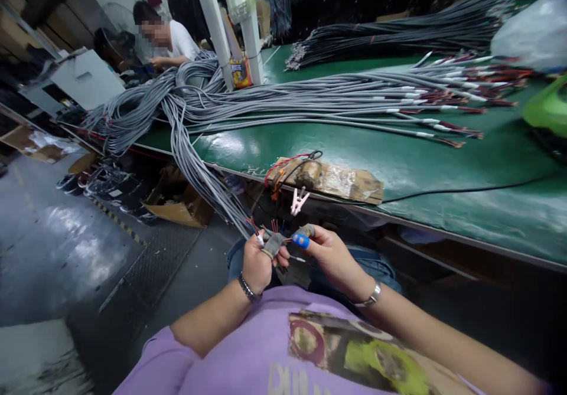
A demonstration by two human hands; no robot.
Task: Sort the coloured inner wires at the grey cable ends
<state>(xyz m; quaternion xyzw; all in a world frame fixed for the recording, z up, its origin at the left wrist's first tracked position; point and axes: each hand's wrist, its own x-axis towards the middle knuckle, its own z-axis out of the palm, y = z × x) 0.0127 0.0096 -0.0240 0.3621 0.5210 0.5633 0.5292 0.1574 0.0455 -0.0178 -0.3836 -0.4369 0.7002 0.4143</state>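
Below the bench edge, my left hand (260,260) is closed around the stripped end of a grey cable, with grey covers on some fingers. Thin red, blue and white wires (253,227) fan out above that thumb. Close beside it, my right hand (325,253) pinches thin wires that run across from the left, a blue cover on its thumb and a grey one on a finger. The exact wire tips are too small to make out. From the bench, a bundle of grey cables (195,153) hangs down to my left hand. A white clip (299,201) sits just above my hands.
Long grey cables (310,97) lie across the green bench (443,176), with black cables (398,38) behind. At the front edge is a taped cardboard strip (354,183) with red and black leads. A co-worker (177,41) sits at the far left. Open cardboard boxes (181,203) stand below.
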